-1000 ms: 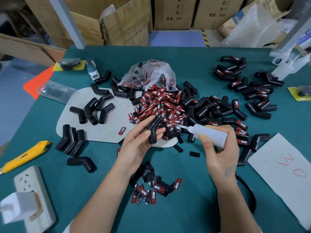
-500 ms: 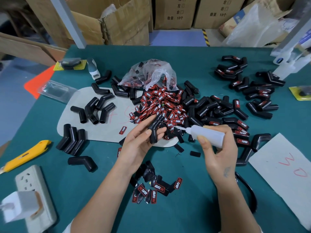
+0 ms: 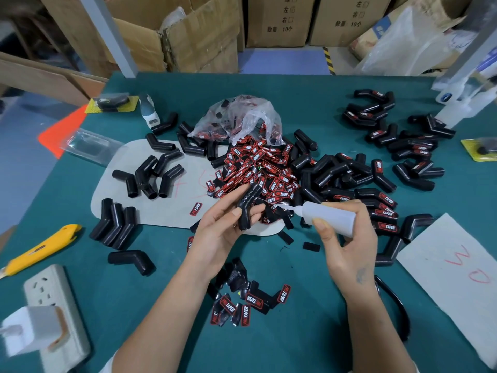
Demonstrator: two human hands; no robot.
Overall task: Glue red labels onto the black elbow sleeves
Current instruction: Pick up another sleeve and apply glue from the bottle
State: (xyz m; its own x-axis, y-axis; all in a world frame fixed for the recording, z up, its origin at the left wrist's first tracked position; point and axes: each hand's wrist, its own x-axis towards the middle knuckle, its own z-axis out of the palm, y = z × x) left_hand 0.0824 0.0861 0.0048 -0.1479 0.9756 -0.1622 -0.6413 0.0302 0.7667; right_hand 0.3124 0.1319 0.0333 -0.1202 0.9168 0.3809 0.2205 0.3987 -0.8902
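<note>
At the far left edge of the green table [image 3: 80,278] you have a white power strip [image 3: 57,319] with a white plug block in it, and above it lies a yellow utility knife [image 3: 40,249]. To the right of the knife, plain black rubber elbow sleeves [image 3: 114,224] lie side by side, partly on a pale grey rounded mat [image 3: 161,211] that carries more plain sleeves.

Your left hand [image 3: 217,232] holds one black elbow sleeve [image 3: 247,208] above the near edge of the mat. The thumb and the fingers are closed around its lower leg, and the upper leg points up toward the heap of red and black labels [image 3: 258,170]. A crumpled clear plastic bag [image 3: 242,119] lies at the far side of this heap. Near your forearms a small loose group of labels [image 3: 247,302] rests on the table.

Your right hand [image 3: 347,243] grips a white squeeze glue bottle [image 3: 328,215], fingers wrapped around its body. Its thin nozzle points left, and the tip is just beside the held sleeve; I cannot tell if it touches.

Further right are sleeves with labels on them [image 3: 384,208], and a white paper sheet with red marks [image 3: 457,275].
</note>
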